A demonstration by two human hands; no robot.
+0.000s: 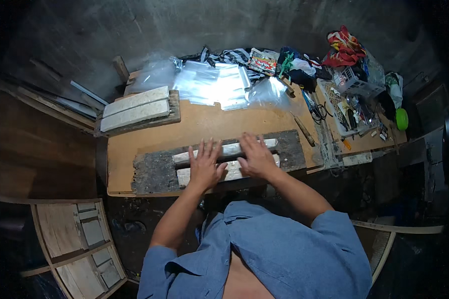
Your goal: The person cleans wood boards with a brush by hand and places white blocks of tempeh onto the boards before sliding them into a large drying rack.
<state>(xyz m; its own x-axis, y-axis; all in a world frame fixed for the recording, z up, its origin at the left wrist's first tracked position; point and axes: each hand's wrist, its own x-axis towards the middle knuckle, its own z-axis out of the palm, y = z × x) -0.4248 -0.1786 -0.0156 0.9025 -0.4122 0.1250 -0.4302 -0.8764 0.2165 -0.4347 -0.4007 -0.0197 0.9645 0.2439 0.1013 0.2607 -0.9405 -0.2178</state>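
Observation:
Two long whitish bars lie side by side on a dark, worn wooden board (154,172) at the table's near edge. The far bar (229,150) is narrower in view than the near bar (233,171); what they are made of I cannot tell. My left hand (204,168) rests flat across both bars left of their middle, fingers spread over the far one. Toward their right end my right hand (258,158) lies in the same way, fingers stretched out and palm over the near bar. Neither hand grips anything.
Two similar pale bars (135,108) sit on another board at the back left. Shiny clear plastic sheets (209,84) cover the table's far side. A wooden-handled tool (304,130) lies right of the board; farther right stands a white tray (336,107) of small tools.

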